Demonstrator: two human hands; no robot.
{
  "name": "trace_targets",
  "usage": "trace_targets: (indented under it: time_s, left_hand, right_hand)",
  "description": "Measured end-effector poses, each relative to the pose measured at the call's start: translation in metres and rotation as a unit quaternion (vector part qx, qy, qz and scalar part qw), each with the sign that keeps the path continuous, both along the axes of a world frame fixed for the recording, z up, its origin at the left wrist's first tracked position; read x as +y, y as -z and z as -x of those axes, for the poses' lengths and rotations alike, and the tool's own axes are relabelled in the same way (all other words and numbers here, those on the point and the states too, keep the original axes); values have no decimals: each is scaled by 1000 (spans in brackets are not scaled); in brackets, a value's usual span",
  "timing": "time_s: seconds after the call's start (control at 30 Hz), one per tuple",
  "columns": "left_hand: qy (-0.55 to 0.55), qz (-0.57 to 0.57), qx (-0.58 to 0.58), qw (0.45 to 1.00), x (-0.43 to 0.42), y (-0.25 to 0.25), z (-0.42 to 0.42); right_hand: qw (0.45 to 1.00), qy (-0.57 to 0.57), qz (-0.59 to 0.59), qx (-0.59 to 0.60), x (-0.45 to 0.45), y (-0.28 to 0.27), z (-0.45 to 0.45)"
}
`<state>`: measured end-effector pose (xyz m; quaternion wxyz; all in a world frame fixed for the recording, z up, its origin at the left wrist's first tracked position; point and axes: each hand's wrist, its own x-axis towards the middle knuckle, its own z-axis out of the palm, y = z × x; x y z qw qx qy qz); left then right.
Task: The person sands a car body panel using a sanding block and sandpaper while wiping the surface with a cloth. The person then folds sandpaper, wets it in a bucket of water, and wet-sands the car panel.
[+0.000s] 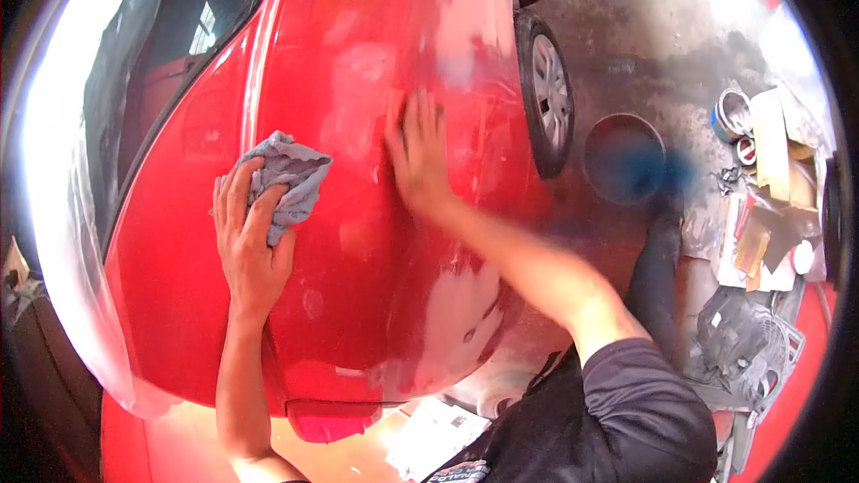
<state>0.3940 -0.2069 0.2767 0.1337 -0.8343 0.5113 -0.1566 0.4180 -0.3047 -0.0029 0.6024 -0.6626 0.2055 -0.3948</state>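
Observation:
A red car body panel [349, 259] fills the middle of the head view, with pale, dull patches at its right side. My left hand [253, 237] holds a crumpled grey-blue cloth [291, 181] against the panel, near the seam below the window. Farther right, my right hand [419, 156] lies on the red panel with its fingers stretched out and slightly blurred; nothing shows in it.
The car's wheel [548, 94] is at the upper right. Beyond it are a round bucket [624, 116], a paint can [734, 112], cardboard [771, 148] and black plastic parts [738, 331]. Clear sheeting [67, 241] hangs at the left. Papers [436, 438] lie below the car's edge.

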Motion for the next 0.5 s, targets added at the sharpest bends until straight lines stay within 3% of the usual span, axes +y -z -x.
trace_targets:
  time_s: [0.1, 0.2, 0.33, 0.43, 0.5]
  left_hand:
    - [-1, -12, 2, 1000, 1, 0, 0]
    - [-3, -1, 3, 1000, -1, 0, -2]
    - [-13, -3, 9, 1000, 2, 2, 1]
    - [-24, -3, 13, 1000, -1, 1, -1]
    - [-30, -5, 15, 999, -2, 3, -2]
  right_hand:
    - [997, -5, -82, 16, -111, -10, -92]
    - [997, 36, -57, -41, -92, 3, -87]
    - [999, -31, 42, 0, 32, 10, 40]
    - [1000, 6, 20, -21, -11, 5, 1]
    - [996, 54, 72, 15, -79, 24, -97]
